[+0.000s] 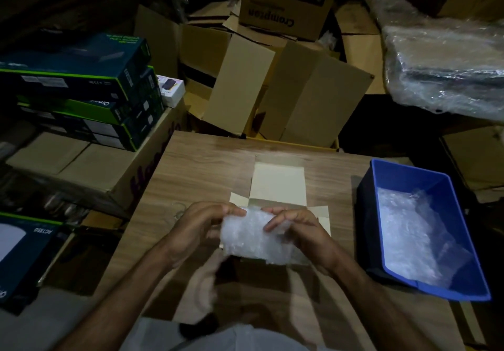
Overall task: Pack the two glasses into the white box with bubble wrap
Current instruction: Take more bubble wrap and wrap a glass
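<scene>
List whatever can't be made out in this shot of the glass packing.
- Bubble-wrap bundle, head view: the wrap hides its contents.
- White box: its inside is covered by the left hand, right hand and bundle.
- Blue bin: crumpled wrap covers its bottom.

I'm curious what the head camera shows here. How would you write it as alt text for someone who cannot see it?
Two hands, left and right, hold a bubble-wrap bundle over an open white box on a wooden table. A blue bin holding more bubble wrap sits to the right, with cardboard boxes stacked behind in a dim room.
</scene>
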Action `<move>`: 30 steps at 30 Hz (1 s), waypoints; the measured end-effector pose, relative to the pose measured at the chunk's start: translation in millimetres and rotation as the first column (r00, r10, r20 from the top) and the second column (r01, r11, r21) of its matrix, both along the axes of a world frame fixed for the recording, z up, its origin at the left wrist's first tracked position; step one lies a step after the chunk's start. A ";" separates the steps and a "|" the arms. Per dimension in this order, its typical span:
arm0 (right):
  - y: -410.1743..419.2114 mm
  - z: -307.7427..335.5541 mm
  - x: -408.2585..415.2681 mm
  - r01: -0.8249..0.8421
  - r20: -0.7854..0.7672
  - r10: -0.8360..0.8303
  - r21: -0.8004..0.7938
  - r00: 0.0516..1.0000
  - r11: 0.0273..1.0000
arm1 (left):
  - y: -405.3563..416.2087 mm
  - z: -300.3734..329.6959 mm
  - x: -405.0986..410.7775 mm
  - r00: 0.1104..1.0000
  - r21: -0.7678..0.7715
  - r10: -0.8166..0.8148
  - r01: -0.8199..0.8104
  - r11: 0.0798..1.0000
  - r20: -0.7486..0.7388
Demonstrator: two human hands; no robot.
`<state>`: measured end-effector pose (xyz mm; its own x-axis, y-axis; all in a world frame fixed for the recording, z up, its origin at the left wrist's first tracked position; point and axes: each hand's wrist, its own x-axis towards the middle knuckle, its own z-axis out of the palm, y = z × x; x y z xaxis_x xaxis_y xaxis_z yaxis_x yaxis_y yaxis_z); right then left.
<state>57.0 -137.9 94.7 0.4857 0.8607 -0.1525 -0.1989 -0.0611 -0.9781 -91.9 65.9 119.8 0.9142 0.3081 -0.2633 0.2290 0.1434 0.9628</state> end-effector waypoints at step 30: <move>110.7 -56.6 -18.0 0.054 0.367 -0.043 -0.021 0.929 0.998 | 56.7 -77.2 -29.3 0.893 0.127 0.451 -0.447 0.886 0.000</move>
